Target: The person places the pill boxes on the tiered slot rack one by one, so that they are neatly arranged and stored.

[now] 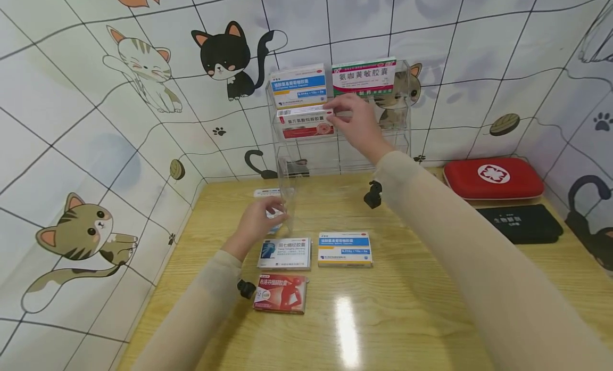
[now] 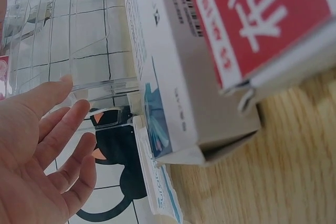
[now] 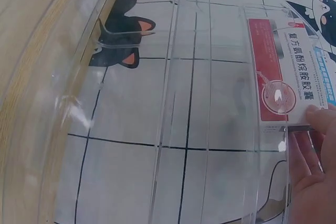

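Observation:
My right hand (image 1: pixel 356 123) pinches the right end of a red-and-white medicine box (image 1: pixel 304 123), its thumb on the printed front. The box stands upright in a tier of a clear plastic rack (image 1: pixel 287 182), in front of a blue-and-white medicine box (image 1: pixel 298 89). In the right wrist view, the thumb is on the red-and-white box (image 3: pixel 283 74) and other fingers pass behind its end. My left hand (image 1: pixel 258 222) is by the rack's lower left side, fingers loosely bent and holding nothing. Whether its thumb touches the rack, I cannot tell.
A green-and-white medicine box (image 1: pixel 364 75) stands in the rack's upper right. On the table lie a white-and-grey box (image 1: pixel 285 254), a red box (image 1: pixel 281 294) and another blue-and-white box (image 1: pixel 345 249). At right, a red case (image 1: pixel 493 178) lies behind a black pouch (image 1: pixel 522 224).

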{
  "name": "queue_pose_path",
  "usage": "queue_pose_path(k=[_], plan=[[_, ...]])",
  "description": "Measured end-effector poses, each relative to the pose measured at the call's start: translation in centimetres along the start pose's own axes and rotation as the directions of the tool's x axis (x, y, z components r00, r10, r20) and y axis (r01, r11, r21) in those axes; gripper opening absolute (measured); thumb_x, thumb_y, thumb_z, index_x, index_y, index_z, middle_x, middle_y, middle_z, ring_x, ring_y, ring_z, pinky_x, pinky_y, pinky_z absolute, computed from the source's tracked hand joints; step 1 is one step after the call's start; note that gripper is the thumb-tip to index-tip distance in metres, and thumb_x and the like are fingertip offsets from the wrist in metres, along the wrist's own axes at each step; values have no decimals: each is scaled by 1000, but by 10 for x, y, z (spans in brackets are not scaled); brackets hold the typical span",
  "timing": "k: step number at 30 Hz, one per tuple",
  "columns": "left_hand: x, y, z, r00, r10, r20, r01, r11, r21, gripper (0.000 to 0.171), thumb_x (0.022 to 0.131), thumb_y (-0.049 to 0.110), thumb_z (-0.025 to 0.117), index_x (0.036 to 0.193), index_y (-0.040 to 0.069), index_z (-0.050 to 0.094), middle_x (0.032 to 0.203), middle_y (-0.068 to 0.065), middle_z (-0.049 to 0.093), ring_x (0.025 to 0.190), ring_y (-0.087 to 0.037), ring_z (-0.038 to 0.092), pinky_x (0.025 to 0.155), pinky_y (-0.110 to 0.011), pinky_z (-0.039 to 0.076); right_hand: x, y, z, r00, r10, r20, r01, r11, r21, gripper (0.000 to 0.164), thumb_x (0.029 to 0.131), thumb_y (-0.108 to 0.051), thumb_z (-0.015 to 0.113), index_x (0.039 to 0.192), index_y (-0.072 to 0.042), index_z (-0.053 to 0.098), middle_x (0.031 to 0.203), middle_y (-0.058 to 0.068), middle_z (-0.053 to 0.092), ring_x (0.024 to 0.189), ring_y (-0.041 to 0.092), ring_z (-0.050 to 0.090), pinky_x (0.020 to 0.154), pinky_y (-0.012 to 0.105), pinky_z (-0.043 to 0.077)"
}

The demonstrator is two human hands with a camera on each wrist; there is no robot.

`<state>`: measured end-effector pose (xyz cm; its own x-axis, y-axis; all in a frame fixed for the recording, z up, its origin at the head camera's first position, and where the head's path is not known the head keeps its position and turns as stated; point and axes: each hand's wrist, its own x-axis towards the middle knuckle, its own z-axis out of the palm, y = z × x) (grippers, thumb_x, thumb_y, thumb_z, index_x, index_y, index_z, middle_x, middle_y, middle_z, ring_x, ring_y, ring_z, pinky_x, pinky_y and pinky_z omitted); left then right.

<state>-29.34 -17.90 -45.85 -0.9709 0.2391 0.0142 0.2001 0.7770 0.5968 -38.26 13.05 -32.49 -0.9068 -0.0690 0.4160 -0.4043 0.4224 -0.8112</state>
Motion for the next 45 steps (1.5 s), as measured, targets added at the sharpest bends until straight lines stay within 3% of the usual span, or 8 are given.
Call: queue_pose_path(k=[8,13,18,21,26,32,36,45], plan=[[-1,0,1,1000,2,2,-2,1000,0,43,92,30,79,132,19,67,115,2,72,109,-22,62,91,-44,55,-15,3,-2,999,-22,-43,26,997,76,36,96,-17,74,132,-14,69,144,2,55,131,14,58,110,26,48],[-1,-3,1,1000,9,2,-9,1000,-2,44,92,31,80,133,20,66,115,3,72,108,-21,62,91,-43,54,-51,5,-7,996,9,-83,3,990,143,36,96,-17,74,131,-13,68,137,4,60,128,16,59,110,27,49],[0,-4,-2,1000,2,0,-2,1000,-12,46,92,30,80,134,18,66,115,2,72,108,-22,62,90,-44,54,-93,8,-9,997,64,-51,-52,976,214,36,97,-22,74,130,-13,67,133,5,65,123,16,62,107,29,52],[1,-3,-3,1000,7,-2,-7,1000,-8,46,92,31,79,134,16,66,115,1,72,108,-23,62,90,-45,54,-118,13,-8,999,23,-33,-17,986,168,32,95,-20,76,125,-12,70,127,5,66,119,18,64,104,29,54],[2,-2,-4,1000,9,-1,-9,1000,8,47,93,35,79,133,16,66,115,2,72,108,-22,63,90,-43,55,-161,28,-3,998,-63,29,64,998,0,28,92,-13,79,118,-9,74,119,4,71,108,23,71,96,34,59],[1,-1,-4,1000,-2,-3,2,1000,14,47,93,35,79,134,18,65,115,2,72,109,-22,62,91,-43,54,-204,46,0,982,-42,185,65,991,-120,31,89,-9,81,119,-9,75,123,7,73,105,28,73,92,42,61],[0,2,-5,1000,2,-8,-2,1000,24,45,93,33,78,134,18,66,114,1,73,108,-22,63,91,-44,55,-221,57,-2,966,-24,258,70,983,-172,33,88,-12,82,120,-11,75,125,9,72,109,30,72,94,46,60],[0,5,-3,1000,-21,8,21,1000,17,47,93,30,79,136,16,65,115,1,73,109,-23,63,93,-44,54,-236,80,-6,950,71,304,-5,978,-210,42,85,-13,86,125,-7,73,130,11,69,111,30,69,95,45,59]])
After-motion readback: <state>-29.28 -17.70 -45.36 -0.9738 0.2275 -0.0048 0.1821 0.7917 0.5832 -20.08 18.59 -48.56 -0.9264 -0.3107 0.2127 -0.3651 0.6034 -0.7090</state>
